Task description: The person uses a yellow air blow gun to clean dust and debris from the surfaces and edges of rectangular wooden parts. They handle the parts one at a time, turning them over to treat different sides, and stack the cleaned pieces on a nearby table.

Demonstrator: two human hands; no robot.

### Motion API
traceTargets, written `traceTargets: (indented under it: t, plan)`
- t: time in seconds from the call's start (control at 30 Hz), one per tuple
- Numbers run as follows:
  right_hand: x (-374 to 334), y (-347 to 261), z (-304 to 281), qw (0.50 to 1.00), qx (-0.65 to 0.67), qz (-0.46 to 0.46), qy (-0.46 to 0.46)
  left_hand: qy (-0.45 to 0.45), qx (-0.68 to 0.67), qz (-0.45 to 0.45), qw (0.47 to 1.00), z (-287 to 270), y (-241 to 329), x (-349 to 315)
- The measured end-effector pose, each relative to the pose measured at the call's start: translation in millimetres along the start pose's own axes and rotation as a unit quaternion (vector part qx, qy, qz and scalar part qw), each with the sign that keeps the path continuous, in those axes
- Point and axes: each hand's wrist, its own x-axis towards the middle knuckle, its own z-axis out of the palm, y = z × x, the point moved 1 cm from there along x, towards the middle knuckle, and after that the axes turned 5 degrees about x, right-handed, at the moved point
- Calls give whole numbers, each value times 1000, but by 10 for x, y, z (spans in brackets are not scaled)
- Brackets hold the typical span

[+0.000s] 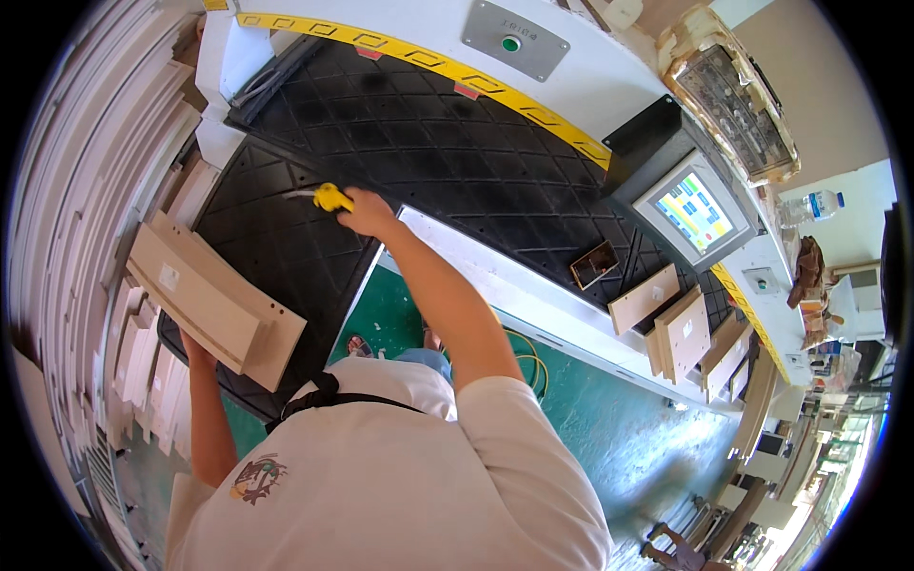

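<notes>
one head-worn fisheye looks down, over the close white shirt (381, 476), onto the black worktop (419, 143).

Brightly lit, with strong fisheye bending.
The lower right rim is washed out; the floor (581, 419) shines with white glare and the screen (695, 211) glows. The yellow strip (428, 59) bows, corners fall to black, and small things at the far right look soft. Nearer surfaces look crisp.

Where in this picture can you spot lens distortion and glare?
Head view: fisheye bending bows the yellow strip and the edges of the held beige panels; head view: black corners frame the image; head view: white glare patches the green floor at lower right.
</notes>
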Motion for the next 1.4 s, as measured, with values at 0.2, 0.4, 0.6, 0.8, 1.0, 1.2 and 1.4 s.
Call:
traceTargets:
  t: [0.2, 0.4, 0.6, 0.8, 1.0, 1.2, 1.4]
  plan:
    - [-153, -214, 314, 977, 126, -65, 157, 36, 17, -31, 999, 89, 54, -32]
    - [-1498, 114, -801, 980, 170, 71, 76, 12, -12, -12, 1000, 17, -43, 7]
    - [-2107, -804, -3565, 862, -129, 32, 490, 44, 1, -13, 999, 162, -10, -103]
    - [-1833, -864, -4582, 848, -303, -115, 418, 74, -8, 11, 997, 578, -140, -117]
    - [-985, -1276, -4081, 894, -211, -205, 338, 119, 5, -31, 992, 549, -210, -112]
    - [-419, -1834, -3471, 942, -95, -211, 242, 90, 31, -58, 994, 312, -138, -260]
    - [199, -2080, -2711, 996, -67, -58, -1, 361, 219, 102, 901, 244, 596, -375]
